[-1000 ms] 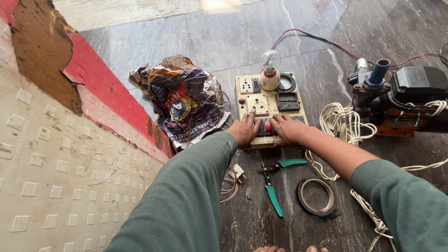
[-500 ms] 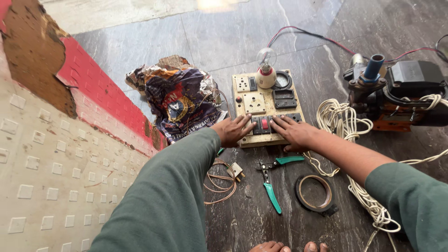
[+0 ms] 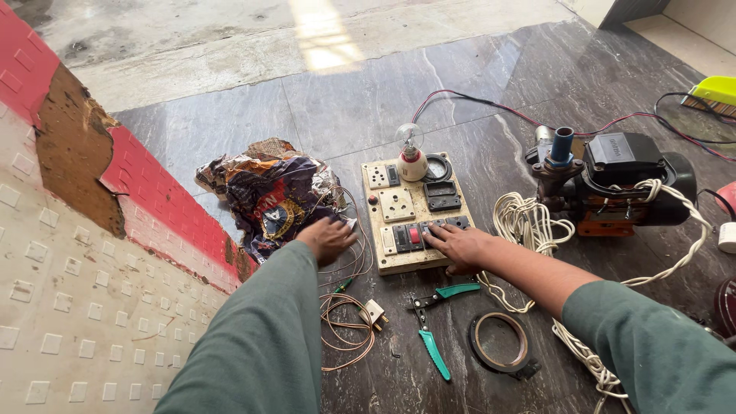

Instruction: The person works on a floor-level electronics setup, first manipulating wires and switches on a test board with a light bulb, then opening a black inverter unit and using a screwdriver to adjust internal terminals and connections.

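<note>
A water pump (image 3: 625,180), green-handled pliers (image 3: 432,337) and a tape roll (image 3: 500,343) lie on the floor.

Left hand (image 3: 328,239) left switchboard (image 3: 414,218) for wires (image 3: 349,257).

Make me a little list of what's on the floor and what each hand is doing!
Left hand: resting on thin copper wire loops, beside the crumpled printed bag
Right hand: fingers on the cream wooden switch board
On board: clear glass bulb
Near hands: green-handled pliers, black tape roll, white plug
Right side: black water pump, white twisted rope
</note>
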